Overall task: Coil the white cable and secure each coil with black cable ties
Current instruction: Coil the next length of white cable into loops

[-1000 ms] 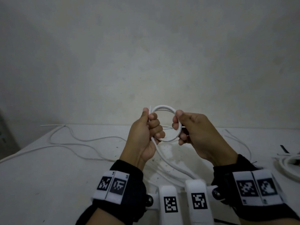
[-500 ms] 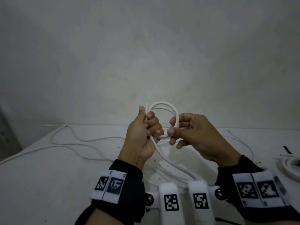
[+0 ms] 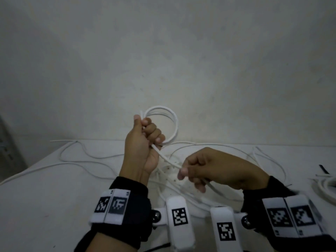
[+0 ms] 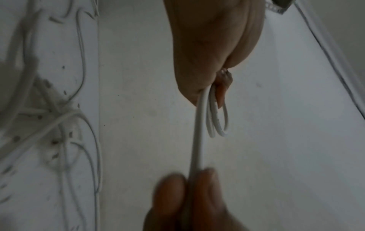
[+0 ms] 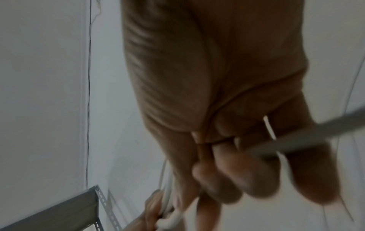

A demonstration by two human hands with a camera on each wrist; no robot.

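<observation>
The springy, light cable (image 3: 164, 156) is clenched as loops by the left hand (image 3: 143, 142); its tail at 5 o'clock is pinched by the right hand (image 3: 214, 166).

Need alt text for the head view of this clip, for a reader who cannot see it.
A left hand holds up a small coil of white cable while the right hand pinches the strand running down from it. More loose cable lies on the white table below.

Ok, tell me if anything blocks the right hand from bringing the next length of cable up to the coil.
Nothing visible does. The left hand holds the coil up above the table, the right hand pinches the white cable running down from it, and only open air lies between the two hands.
</observation>
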